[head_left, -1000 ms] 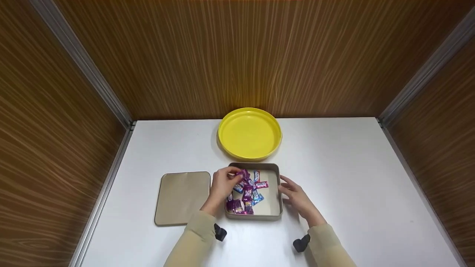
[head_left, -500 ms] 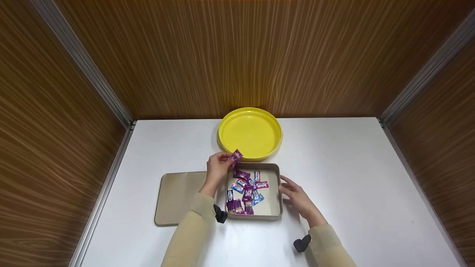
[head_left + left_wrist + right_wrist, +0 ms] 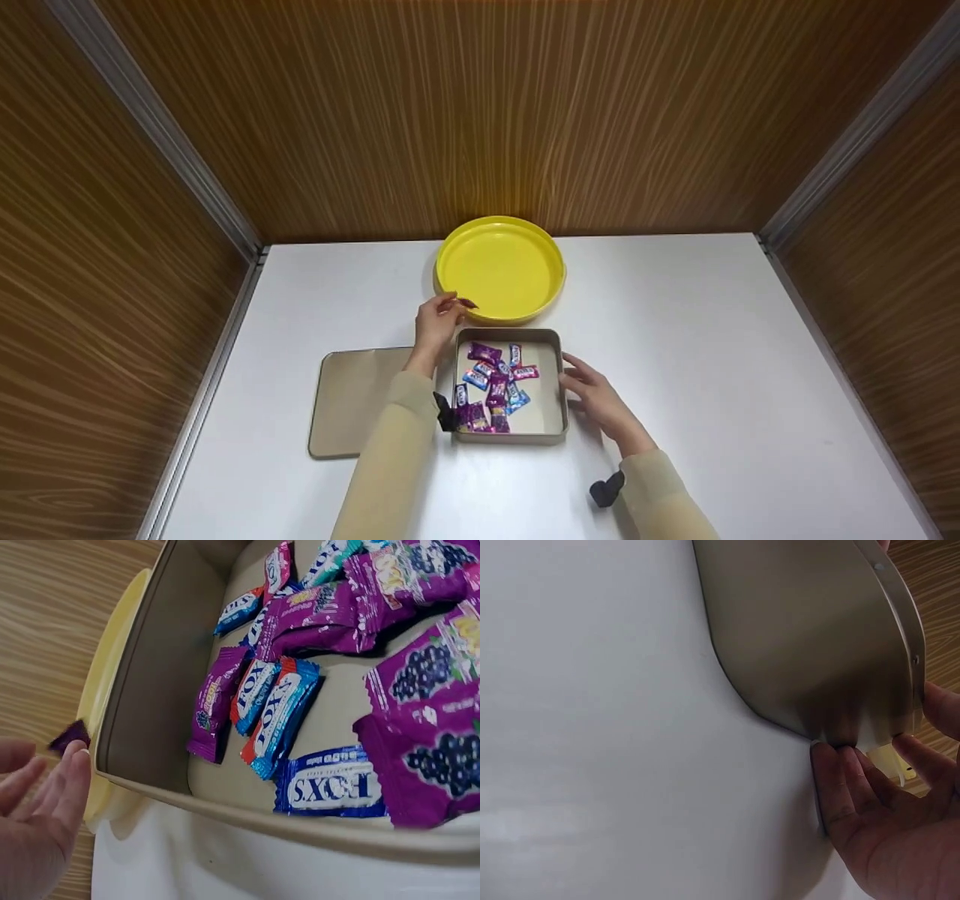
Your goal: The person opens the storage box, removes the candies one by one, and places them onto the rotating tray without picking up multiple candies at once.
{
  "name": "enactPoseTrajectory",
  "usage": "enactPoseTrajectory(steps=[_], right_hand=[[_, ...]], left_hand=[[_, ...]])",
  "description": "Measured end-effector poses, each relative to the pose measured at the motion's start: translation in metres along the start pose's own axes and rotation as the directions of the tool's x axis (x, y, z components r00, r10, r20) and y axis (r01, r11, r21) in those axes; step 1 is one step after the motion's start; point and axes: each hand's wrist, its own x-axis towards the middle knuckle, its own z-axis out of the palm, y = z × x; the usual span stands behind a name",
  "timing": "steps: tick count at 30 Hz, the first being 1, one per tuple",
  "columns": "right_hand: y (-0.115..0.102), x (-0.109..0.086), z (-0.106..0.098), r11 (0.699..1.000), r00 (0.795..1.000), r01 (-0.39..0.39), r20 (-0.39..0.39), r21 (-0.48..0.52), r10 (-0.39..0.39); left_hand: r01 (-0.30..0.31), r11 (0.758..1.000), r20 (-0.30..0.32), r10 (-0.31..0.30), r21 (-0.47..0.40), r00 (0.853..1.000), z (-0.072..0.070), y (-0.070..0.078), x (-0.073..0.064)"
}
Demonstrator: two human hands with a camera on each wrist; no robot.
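Observation:
My left hand pinches a purple-wrapped candy at the front-left rim of the round yellow tray. In the left wrist view only a dark purple corner of that wrapper shows beyond the fingertips. Just in front of the yellow tray stands an open square metal tin. It holds several candies, among them purple grape ones and blue Fox's ones. My right hand touches the tin's right side, its fingers extended with the fingertips against the wall.
The tin's flat lid lies to the left of the tin, partly under my left forearm. Wood-patterned panels enclose the white table at the back and on both sides.
My left hand has lifted a purple candy out of the tin and carried it back and left to the yellow tray's rim. The right hand has stayed at the tin's side.

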Motion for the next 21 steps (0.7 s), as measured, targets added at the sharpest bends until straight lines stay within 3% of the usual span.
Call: enactPoseTrajectory(steps=[2, 6, 11, 16, 18, 21], right_hand=[[0.000, 0.000, 0.000, 1.000, 1.000, 0.005, 0.006, 0.002, -0.005], [-0.001, -0.001, 0.000, 1.000, 1.000, 0.011, 0.003, -0.002, -0.011], [-0.001, 0.001, 0.000, 1.000, 1.000, 0.010, -0.002, -0.011, -0.010], [0.000, 0.001, 0.000, 1.000, 1.000, 0.015, -0.007, -0.013, -0.015], [0.000, 0.000, 0.000, 1.000, 1.000, 0.017, -0.006, -0.007, -0.017], [0.000, -0.001, 0.000, 1.000, 1.000, 0.009, -0.017, -0.001, -0.009]], left_hand=[[-0.002, 1.000, 0.015, 0.002, -0.005, 1.000, -0.001, -0.001, 0.000], [-0.037, 0.997, 0.033, 0.035, 0.067, 0.999, -0.002, 0.000, -0.003], [-0.148, 0.969, 0.076, 0.135, 0.197, 0.988, -0.001, 0.004, -0.011], [-0.247, 0.908, 0.194, 0.190, 0.340, 0.962, 0.004, 0.008, -0.026], [-0.280, 0.870, 0.254, 0.187, 0.407, 0.949, 0.005, 0.009, -0.035], [-0.341, 0.793, 0.342, 0.179, 0.504, 0.923, 0.009, 0.008, -0.047]])
